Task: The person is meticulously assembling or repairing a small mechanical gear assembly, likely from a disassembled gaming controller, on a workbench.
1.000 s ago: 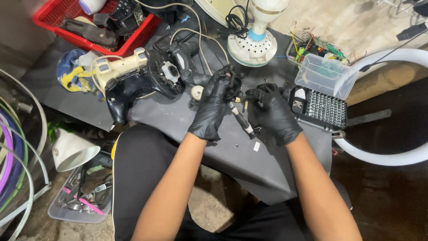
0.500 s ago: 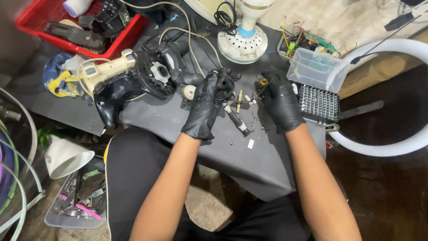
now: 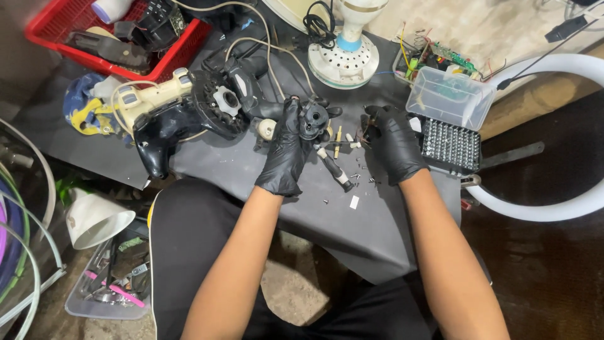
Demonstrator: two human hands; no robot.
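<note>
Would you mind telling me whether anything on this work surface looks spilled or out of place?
Yes. Small loose screws lie scattered on the dark surface between the left hand and the right hand, beside a screwdriver, rather than gathered in the clear plastic box.

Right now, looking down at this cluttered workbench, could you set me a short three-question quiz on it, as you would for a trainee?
1. True or false: both hands wear black gloves.
2. Which hand grips the round black part? A) left B) right
3. What colour is the basket at the table's far left corner?

Key:
1. True: the left hand and the right hand are both in black gloves.
2. A: the left hand's fingers wrap the round black part; the right hand is beside the screwdriver bit case.
3. Red: the basket holds dark parts.
</note>
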